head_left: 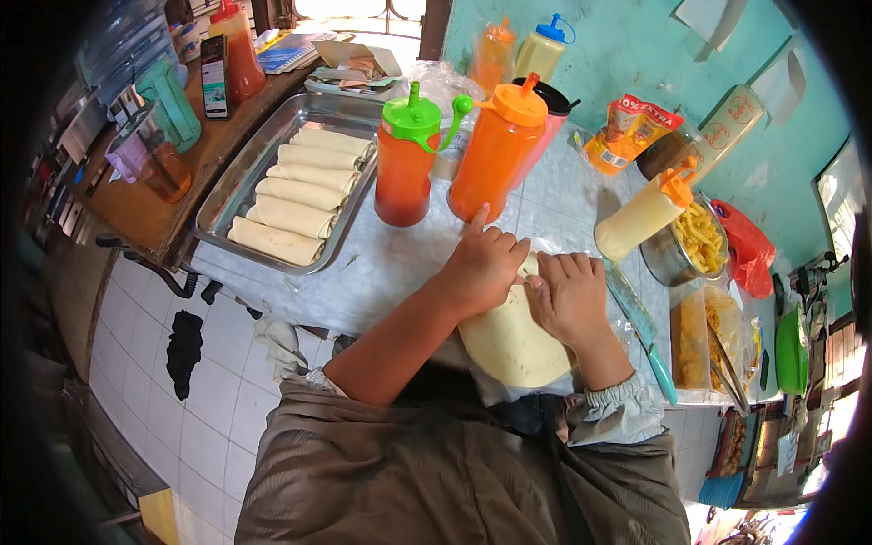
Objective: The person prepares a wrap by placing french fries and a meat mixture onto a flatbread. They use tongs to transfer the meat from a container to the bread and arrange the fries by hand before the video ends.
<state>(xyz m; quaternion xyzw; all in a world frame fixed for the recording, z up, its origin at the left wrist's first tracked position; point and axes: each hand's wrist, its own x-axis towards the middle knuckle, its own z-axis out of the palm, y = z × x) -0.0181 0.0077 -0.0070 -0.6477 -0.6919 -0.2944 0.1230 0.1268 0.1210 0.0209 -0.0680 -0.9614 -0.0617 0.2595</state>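
Note:
A pale, round tortilla [516, 341] lies at the table's front edge, its far end folded over toward me. My left hand [486, 268] bends over the far left part of that fold, thumb tucked in, while its index finger points out near the base of an orange-capped sauce bottle [498, 150]. On the fold's right side, my right hand [574, 289] curls its fingers over the edge with the thumb pressed on the tortilla. Both hands hold the fold; whatever is inside it is mostly hidden. A knife with a teal handle [661, 372] rests just right of my right hand.
Several rolled tortillas [292, 186] fill a metal tray [207, 216] at left. Nearby stand a green-capped red sauce bottle [403, 173], a cream sauce bottle [640, 218] leaning on a metal bowl of fries [699, 238], and a box of shredded filling [699, 341] with tongs [727, 368].

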